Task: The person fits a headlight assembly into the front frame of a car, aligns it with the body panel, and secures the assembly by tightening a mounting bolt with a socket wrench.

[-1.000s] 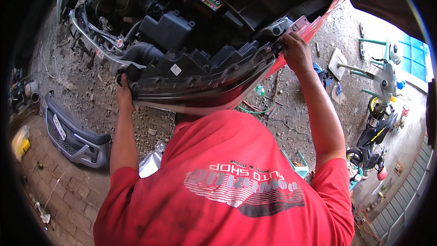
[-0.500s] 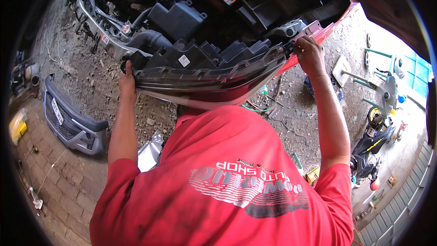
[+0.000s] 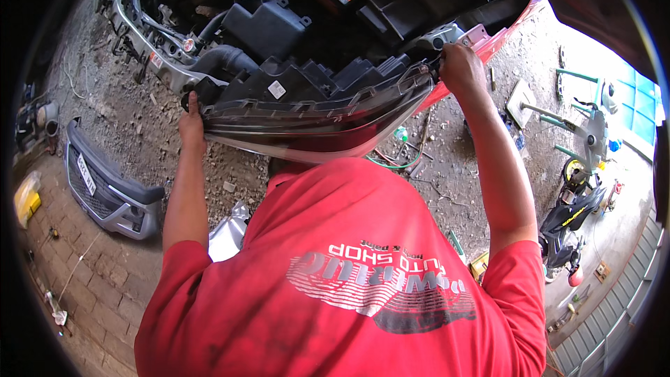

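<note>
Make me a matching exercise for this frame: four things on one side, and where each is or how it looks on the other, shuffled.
Things
1. left hand
2. motorcycle
3. right hand
4. bumper

Places and looks
A. at the headlight end beside the red fender
B. grey, lying at the picture's left
C. at the headlight end nearer the bumper
D. black with yellow, toward the picture's right edge

Pairs: 1-C, 2-D, 3-A, 4-B

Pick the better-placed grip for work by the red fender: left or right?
Right, likely: right grip is at the headlight end beside the red fender; left grip holds the opposite end.
</note>
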The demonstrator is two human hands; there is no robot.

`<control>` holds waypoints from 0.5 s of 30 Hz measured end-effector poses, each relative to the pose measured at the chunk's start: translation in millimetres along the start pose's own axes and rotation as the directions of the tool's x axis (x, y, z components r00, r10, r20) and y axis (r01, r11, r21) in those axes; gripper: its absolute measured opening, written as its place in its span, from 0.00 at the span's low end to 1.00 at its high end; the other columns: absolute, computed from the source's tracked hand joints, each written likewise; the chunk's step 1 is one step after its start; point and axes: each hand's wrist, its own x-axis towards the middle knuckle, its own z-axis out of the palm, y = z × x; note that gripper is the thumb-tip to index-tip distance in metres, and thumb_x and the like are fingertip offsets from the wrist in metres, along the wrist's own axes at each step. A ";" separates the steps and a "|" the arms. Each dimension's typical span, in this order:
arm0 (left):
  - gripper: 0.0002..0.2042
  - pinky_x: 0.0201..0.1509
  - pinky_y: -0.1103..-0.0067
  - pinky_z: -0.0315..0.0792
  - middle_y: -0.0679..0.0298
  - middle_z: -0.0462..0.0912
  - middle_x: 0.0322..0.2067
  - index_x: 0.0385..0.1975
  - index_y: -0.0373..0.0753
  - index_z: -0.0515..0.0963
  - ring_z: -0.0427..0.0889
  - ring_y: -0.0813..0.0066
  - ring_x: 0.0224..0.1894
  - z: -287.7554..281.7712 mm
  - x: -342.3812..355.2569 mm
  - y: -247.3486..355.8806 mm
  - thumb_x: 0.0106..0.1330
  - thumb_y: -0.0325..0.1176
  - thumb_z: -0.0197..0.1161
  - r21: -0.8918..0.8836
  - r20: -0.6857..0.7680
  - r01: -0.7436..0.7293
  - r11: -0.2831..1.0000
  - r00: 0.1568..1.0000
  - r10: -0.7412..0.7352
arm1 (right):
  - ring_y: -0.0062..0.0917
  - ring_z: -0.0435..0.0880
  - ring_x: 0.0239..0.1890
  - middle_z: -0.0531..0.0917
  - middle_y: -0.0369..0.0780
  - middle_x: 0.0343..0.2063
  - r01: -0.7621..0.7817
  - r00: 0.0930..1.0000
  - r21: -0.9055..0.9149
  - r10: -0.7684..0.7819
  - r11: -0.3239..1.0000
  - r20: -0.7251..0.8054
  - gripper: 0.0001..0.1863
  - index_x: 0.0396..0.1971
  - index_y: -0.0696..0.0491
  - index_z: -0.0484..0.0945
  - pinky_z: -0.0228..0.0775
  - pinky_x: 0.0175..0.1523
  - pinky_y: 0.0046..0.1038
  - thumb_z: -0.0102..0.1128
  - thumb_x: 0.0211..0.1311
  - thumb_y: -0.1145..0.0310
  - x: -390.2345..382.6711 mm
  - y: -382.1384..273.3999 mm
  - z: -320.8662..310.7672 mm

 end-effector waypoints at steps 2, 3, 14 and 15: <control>0.48 0.52 0.64 0.78 0.49 0.85 0.44 0.44 0.22 0.81 0.83 0.62 0.44 -2.2 3.7 -3.7 0.61 0.78 0.66 0.000 -0.018 -0.008 1.000 1.000 0.008 | 0.48 0.87 0.55 0.87 0.51 0.47 -0.066 0.995 0.013 0.065 0.998 0.073 0.11 0.45 0.55 0.85 0.80 0.59 0.48 0.61 0.64 0.72 3.3 -5.6 -8.7; 0.49 0.52 0.63 0.78 0.48 0.85 0.44 0.45 0.22 0.81 0.83 0.61 0.44 -3.1 5.4 -5.8 0.61 0.78 0.66 0.004 -0.029 -0.012 1.000 1.000 0.013 | 0.48 0.87 0.53 0.88 0.50 0.44 -0.046 0.999 0.035 0.046 0.998 -0.006 0.11 0.44 0.55 0.85 0.80 0.57 0.49 0.63 0.64 0.70 -0.9 -3.3 -2.6; 0.49 0.54 0.63 0.79 0.46 0.86 0.46 0.45 0.20 0.82 0.85 0.60 0.45 9.5 -26.0 22.8 0.64 0.77 0.64 0.016 -0.030 0.004 1.000 1.000 -0.004 | 0.44 0.84 0.55 0.87 0.46 0.45 0.076 0.979 -0.018 -0.078 0.997 -0.188 0.10 0.42 0.53 0.85 0.75 0.59 0.48 0.64 0.66 0.65 -19.1 11.9 10.8; 0.49 0.54 0.63 0.78 0.46 0.86 0.45 0.45 0.20 0.82 0.85 0.60 0.45 6.3 -17.5 16.0 0.64 0.77 0.64 0.039 -0.038 0.009 0.999 0.999 -0.008 | 0.45 0.84 0.55 0.87 0.45 0.45 0.083 0.975 -0.043 -0.090 0.996 -0.202 0.10 0.42 0.54 0.85 0.75 0.60 0.48 0.64 0.66 0.65 -18.8 9.7 11.5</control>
